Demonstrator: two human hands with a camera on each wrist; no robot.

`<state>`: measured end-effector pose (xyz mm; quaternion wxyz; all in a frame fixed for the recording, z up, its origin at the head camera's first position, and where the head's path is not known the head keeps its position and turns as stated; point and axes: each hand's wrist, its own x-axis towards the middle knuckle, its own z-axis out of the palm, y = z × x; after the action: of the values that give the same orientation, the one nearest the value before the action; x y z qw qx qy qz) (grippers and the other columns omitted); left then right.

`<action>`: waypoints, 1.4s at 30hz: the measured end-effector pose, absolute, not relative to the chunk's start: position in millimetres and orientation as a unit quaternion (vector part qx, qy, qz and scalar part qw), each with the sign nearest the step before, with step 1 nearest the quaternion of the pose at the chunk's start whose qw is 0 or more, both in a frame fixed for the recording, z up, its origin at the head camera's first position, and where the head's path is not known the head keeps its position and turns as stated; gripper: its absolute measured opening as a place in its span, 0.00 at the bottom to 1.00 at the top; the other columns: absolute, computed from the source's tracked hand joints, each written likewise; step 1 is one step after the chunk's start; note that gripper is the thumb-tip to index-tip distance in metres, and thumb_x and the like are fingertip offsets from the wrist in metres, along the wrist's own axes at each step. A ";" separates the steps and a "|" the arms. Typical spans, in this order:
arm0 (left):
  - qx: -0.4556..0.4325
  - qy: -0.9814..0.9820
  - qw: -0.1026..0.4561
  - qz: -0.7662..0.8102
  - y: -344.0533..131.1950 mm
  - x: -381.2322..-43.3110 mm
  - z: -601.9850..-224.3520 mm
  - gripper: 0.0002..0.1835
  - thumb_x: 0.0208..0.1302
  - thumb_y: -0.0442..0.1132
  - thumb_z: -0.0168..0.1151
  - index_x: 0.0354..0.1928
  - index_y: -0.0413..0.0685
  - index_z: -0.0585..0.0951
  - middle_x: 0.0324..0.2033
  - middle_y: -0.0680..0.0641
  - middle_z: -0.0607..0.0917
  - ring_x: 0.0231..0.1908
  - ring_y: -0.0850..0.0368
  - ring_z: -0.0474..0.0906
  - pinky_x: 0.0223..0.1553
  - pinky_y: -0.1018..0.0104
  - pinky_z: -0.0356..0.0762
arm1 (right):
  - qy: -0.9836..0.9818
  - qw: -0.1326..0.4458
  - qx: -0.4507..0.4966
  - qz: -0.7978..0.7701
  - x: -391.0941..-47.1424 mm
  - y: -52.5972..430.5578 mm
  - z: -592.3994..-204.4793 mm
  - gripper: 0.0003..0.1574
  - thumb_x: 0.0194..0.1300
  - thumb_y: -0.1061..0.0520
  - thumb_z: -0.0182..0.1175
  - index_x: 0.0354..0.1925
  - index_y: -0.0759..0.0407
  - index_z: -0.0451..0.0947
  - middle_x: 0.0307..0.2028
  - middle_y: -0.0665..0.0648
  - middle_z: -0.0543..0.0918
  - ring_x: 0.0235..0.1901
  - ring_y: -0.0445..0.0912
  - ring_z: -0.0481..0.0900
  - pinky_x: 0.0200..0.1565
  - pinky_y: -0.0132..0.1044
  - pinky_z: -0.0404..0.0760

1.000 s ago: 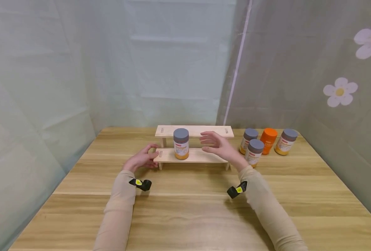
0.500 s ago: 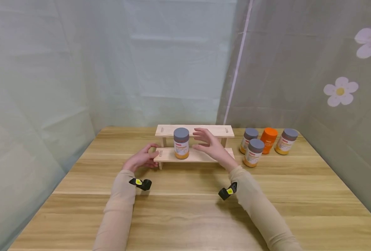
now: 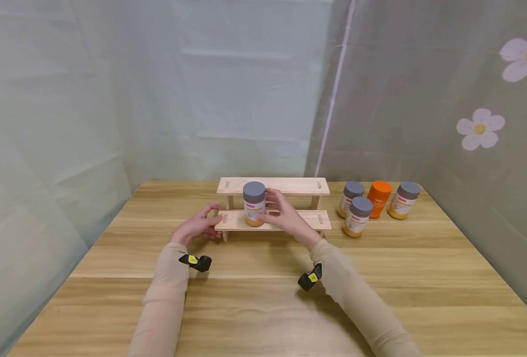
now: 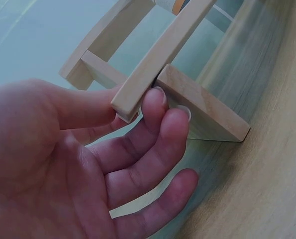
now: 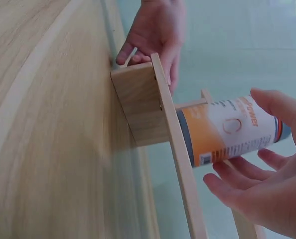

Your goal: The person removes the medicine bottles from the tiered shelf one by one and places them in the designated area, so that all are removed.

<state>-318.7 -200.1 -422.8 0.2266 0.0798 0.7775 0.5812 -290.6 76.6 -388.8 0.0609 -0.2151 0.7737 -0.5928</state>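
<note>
A supplement jar [image 3: 254, 204] with a grey lid and a white-and-orange label stands upright on the lower board of a two-tier wooden shelf [image 3: 299, 218], left of its middle. My right hand [image 3: 285, 215] holds the jar from the right. Its thumb lies at the front and its fingers curve behind; the right wrist view shows them on opposite sides of the jar [image 5: 227, 127]. My left hand [image 3: 198, 225] grips the left end of the lower board. In the left wrist view, the thumb is on one face of the board [image 4: 162, 55] and curled fingers are on the other.
At the right on the wooden table [image 3: 245, 307] stand more jars: a grey-lidded one [image 3: 358, 218] in front, another [image 3: 351, 198] behind it, an orange one [image 3: 379, 199], and a grey-lidded one [image 3: 403, 201] farthest right. Fabric curtains [image 3: 245, 89] hang behind and beside the table.
My right hand has moved left along the shelf to the jar, and its thumb and fingers have come round it. The left hand has kept its grip on the board.
</note>
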 end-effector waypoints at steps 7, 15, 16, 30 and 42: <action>0.083 0.779 0.225 0.579 -200.1 -319.6 -423.8 0.25 0.76 0.42 0.46 0.69 0.44 0.53 0.23 0.52 0.81 0.25 0.62 0.81 0.36 0.65 0.80 | 0.776 0.066 -0.200 -0.595 -293.9 66.4 -388.8 0.48 0.63 0.63 0.64 0.73 0.57 0.51 0.68 0.67 0.64 0.68 0.61 0.65 0.66 0.52 0.67; 0.083 0.783 0.226 0.573 -200.8 -319.5 -422.5 0.25 0.76 0.42 0.46 0.69 0.44 0.53 0.24 0.52 0.81 0.25 0.62 0.81 0.36 0.65 0.79 | 0.777 0.061 -0.182 -0.599 -297.0 63.7 -389.0 0.44 0.64 0.61 0.63 0.72 0.55 0.54 0.67 0.65 0.67 0.68 0.59 0.66 0.67 0.52 0.66; 0.085 0.783 0.227 0.573 -201.1 -319.5 -422.1 0.26 0.76 0.42 0.45 0.69 0.44 0.53 0.24 0.52 0.81 0.26 0.62 0.81 0.36 0.65 0.79 | 0.778 0.059 -0.182 -0.599 -297.1 63.5 -389.1 0.44 0.64 0.61 0.64 0.72 0.55 0.54 0.67 0.65 0.68 0.67 0.59 0.67 0.66 0.52 0.67; 0.090 0.781 0.225 0.575 -199.6 -319.2 -422.1 0.26 0.76 0.42 0.46 0.69 0.43 0.52 0.25 0.51 0.81 0.26 0.62 0.81 0.37 0.65 0.80 | 0.798 0.037 -0.167 -0.579 -298.0 68.1 -388.8 0.38 0.61 0.58 0.67 0.66 0.53 0.64 0.63 0.61 0.72 0.61 0.56 0.73 0.61 0.51 0.73; 0.089 0.785 0.223 0.571 -200.4 -319.6 -423.8 0.25 0.76 0.42 0.45 0.69 0.44 0.53 0.25 0.52 0.81 0.26 0.63 0.81 0.36 0.66 0.79 | 0.811 0.018 -0.187 -0.554 -298.4 85.8 -374.2 0.37 0.57 0.56 0.71 0.63 0.51 0.68 0.62 0.61 0.74 0.60 0.57 0.74 0.59 0.51 0.74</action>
<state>-319.6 -200.4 -423.8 0.2232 0.0888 0.7852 0.5708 -298.4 85.8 -374.2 0.0181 -0.1873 0.8107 -0.5544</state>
